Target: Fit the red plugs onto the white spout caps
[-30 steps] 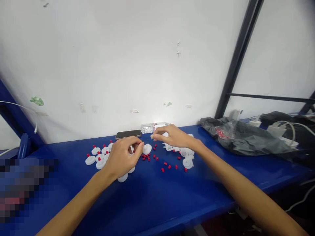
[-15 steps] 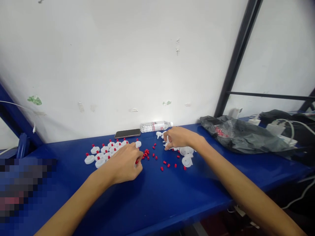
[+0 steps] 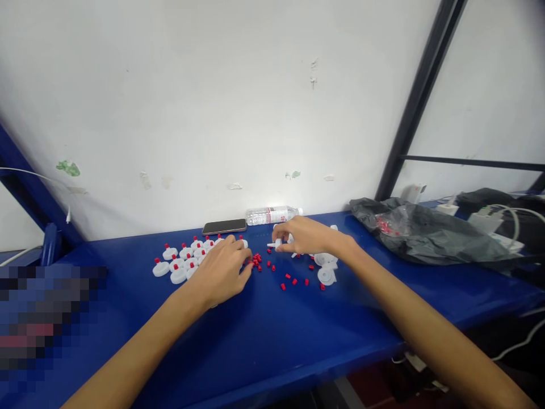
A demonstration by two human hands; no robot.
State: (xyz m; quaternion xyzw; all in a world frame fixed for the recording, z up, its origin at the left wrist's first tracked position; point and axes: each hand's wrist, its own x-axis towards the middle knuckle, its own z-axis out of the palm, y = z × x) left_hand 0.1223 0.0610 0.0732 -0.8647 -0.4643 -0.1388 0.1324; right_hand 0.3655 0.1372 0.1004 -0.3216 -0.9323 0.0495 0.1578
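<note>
My right hand pinches a white spouted cap between thumb and fingers, its thin spout pointing left. Below and beside that hand lie more white spouted caps, partly hidden by it. My left hand is curled at the left edge of a small pile of red tips. A red tip shows between its thumb and fingertips. Behind the left hand stand several white caps with red tips fitted on their spouts, some covered by the hand.
A phone and a clear plastic bottle lie along the wall. Loose red tips are scattered across the blue table. At the right lies a dark plastic bag near white chargers and cables.
My right hand has drawn a white spouted cap slightly left, away from the others. The fingers of my left hand have moved to the red pile. The view has shifted slightly.
</note>
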